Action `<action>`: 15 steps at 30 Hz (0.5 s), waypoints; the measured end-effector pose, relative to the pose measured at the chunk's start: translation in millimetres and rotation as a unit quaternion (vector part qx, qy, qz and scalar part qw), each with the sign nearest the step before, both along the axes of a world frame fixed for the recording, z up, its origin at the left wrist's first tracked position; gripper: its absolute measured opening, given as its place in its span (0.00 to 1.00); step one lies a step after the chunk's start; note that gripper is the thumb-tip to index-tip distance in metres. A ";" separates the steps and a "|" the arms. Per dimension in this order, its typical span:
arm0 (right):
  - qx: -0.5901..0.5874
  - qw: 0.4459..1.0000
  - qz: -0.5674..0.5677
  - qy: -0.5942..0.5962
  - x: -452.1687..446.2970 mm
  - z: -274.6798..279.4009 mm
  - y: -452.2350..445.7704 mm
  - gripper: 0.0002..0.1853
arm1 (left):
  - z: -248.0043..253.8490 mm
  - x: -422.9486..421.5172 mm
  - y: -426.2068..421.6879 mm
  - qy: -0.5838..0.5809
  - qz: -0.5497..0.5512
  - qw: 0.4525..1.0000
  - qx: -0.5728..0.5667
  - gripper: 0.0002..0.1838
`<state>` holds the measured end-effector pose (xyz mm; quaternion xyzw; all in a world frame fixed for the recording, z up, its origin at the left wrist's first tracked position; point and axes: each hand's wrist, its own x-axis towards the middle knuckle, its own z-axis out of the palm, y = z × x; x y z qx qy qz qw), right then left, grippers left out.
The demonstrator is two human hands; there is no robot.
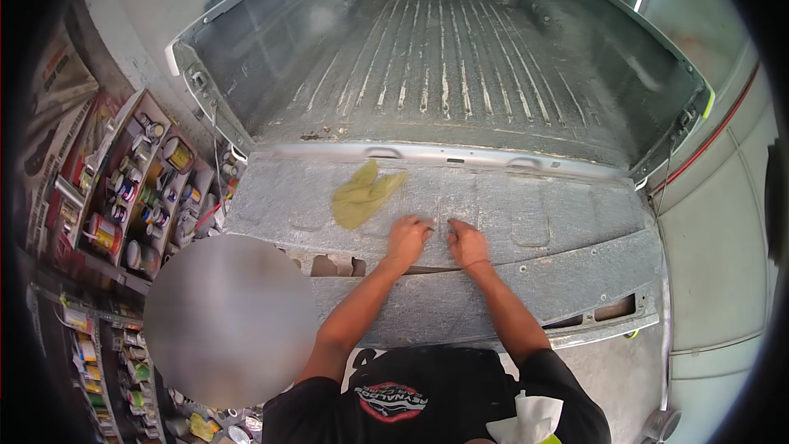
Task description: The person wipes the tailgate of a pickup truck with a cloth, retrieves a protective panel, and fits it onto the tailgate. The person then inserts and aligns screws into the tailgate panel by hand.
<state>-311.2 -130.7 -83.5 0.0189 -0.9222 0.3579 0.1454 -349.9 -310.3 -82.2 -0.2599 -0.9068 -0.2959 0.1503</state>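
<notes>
Left hand (408, 238) and right hand (467, 242) sit at or just above the lowered tailgate (485, 189), apart, tailgate at 12 o'clock from the torso. Fingers on both curled in, thumbs near fingertips, nearly closed; dark specks at the tips, can't tell if anything is held.

Risks, my judgement: if something small is pinched, a slip could drop it into the cutouts (615, 307) at 4 o'clock or the dark gap around 6. The near strip's (444, 308) edge looks thin, could scrape the wrists if they drag across it. Yellow-green cloth (355, 197) at 10 o'clock lies loose; grit could catch in it if wiped over this surface.

Materials: tailgate grey, speckled, scuffed, with shallow pressed recesses; strip similar, curved edge, 2 cutouts at its 4 o'clock end. Cloth thin, crumpled. Truck bed (329, 107) at 12: long parallel ribs, pale worn streaks.
</notes>
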 end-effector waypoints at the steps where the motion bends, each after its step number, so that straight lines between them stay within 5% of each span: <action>1: -0.021 0.999 -0.002 0.033 -0.3 1.2 2.5 0.12 | 4.4 0.6 -0.4 0.000 0.014 1.000 0.014 0.15; 7: -0.032 0.990 -0.129 0.052 38.7 35.1 90.5 0.12 | 46.0 53.0 -89.7 -0.077 0.189 0.972 0.117 0.12; 8: 0.056 0.975 -0.213 0.012 59.0 43.6 106.5 0.13 | 40.9 65.3 -103.3 -0.075 0.204 0.970 0.109 0.12; 11: 0.054 0.963 -0.251 -0.077 101.0 30.9 181.8 0.16 | 39.3 97.9 -189.8 -0.037 0.318 0.945 0.059 0.11; 15: 0.186 0.933 -0.308 0.020 161.2 -3.2 259.4 0.17 | 38.0 86.7 -312.0 0.054 0.493 0.868 -0.039 0.12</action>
